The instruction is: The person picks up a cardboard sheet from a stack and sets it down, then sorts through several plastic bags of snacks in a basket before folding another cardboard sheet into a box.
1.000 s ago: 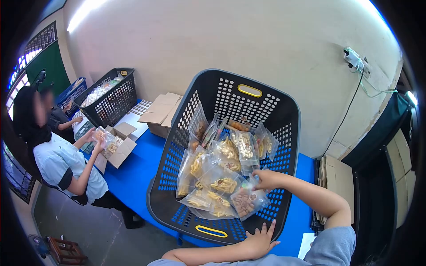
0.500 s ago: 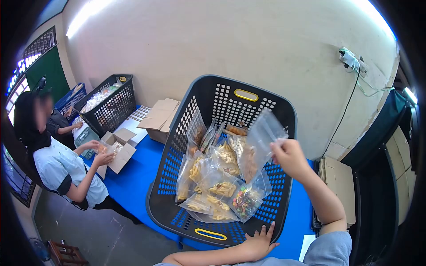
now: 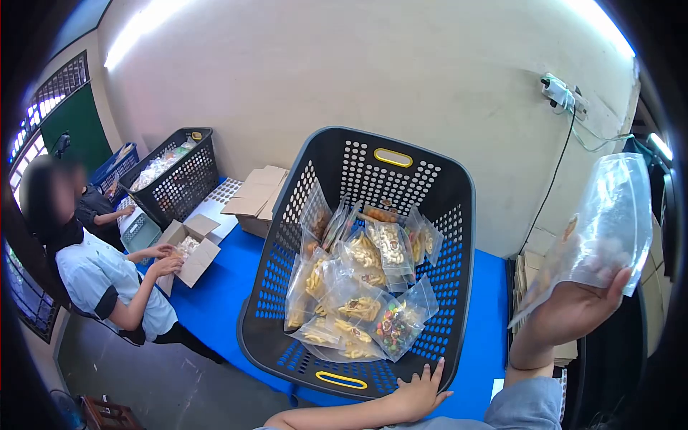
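My right hand (image 3: 573, 315), off to the right of the basket, grips a clear plastic snack pouch (image 3: 609, 222) with a label. The bag's contents are blurred and I cannot name them. My left hand (image 3: 421, 396) lies with fingers spread on the near rim of the black perforated basket (image 3: 315, 161). Inside that basket are several clear snack bags, among them a bag of colourful candies (image 3: 396, 326), a bag of pale puffed snacks (image 3: 390, 240) and a bag of yellow stick snacks (image 3: 358, 307).
The basket stands on a blue-covered table (image 3: 208, 269). A closed cardboard box (image 3: 254, 193) is behind it. At left a co-worker (image 3: 118, 276) reaches into an open carton (image 3: 197, 261); another person stands beyond. A filled black basket (image 3: 175, 168) sits farther back. Flattened cardboard (image 3: 530, 276) leans at right.
My right hand has carried the snack pouch up out of the basket to the far right. My left hand stays on the rim. The co-worker's hands have lowered into the carton.
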{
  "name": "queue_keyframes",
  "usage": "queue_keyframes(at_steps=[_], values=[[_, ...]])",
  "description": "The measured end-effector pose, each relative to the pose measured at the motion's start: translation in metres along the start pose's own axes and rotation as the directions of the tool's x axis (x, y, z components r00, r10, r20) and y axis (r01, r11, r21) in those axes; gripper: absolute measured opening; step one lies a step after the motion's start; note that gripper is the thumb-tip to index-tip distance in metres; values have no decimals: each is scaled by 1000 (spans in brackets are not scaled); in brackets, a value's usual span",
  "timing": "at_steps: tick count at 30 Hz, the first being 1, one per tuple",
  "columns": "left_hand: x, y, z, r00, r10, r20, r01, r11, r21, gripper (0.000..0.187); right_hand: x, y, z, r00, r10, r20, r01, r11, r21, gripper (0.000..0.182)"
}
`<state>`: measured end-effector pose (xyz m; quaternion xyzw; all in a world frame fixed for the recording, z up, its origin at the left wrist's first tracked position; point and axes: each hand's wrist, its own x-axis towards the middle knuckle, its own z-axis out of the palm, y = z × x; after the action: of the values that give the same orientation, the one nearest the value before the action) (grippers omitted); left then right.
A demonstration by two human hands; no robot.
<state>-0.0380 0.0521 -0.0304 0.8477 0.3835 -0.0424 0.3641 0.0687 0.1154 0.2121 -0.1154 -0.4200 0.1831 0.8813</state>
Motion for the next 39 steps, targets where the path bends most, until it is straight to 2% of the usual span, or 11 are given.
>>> queue_keyframes(at_steps=[1, 8, 14, 18, 19, 20, 23, 25, 31, 38, 39], values=[[0, 0, 1, 1000, -2, -3, 2, 1000, -1, 81, -1, 4, -5, 989, 11, 146, -11, 1000, 4, 31], [1, -1, 4, 1000, -16, -16, 15, 998, -63, 80, -8, 13, 0, 939, 216, 269, -101, 917, -385, 33], [1, 1, 1, 999, -34, -34, 31, 995, -98, 81, -30, 37, 5, 879, 292, 377, -237, 954, -186, 21], [-2, 7, -5, 999, -51, -7, 50, 996, -69, 82, -76, 80, -2, 509, 677, 531, -419, 734, -535, 23], [-2, 8, -8, 998, -66, 4, 66, 997, -50, 82, -86, 94, -18, 314, 836, 451, -541, 547, -638, 23], [-2, 7, -10, 998, -68, 2, 68, 996, -54, 82, -95, 105, -30, 309, 836, 453, -541, 546, -639, 23], [-5, 6, -11, 999, -43, 24, 45, 995, -84, 82, -104, 128, -62, 202, 922, 330, -461, 387, -799, 23], [-1, 2, -7, 999, -32, -40, 27, 990, -135, 81, -98, 135, -82, -144, 922, 360, 107, 376, -920, 26], [-2, 6, -22, 998, -45, 38, 49, 994, -97, 80, -90, 111, -112, -98, 951, 293, 706, 274, -653, 30], [3, 7, -16, 998, -59, 10, 60, 992, -107, 80, -89, 73, -90, -221, 898, 380, 638, 428, -640, 38], [1, 9, -21, 998, -53, 27, 55, 995, -86, 79, -90, 70, -87, -148, 914, 377, 630, 381, -677, 39]])
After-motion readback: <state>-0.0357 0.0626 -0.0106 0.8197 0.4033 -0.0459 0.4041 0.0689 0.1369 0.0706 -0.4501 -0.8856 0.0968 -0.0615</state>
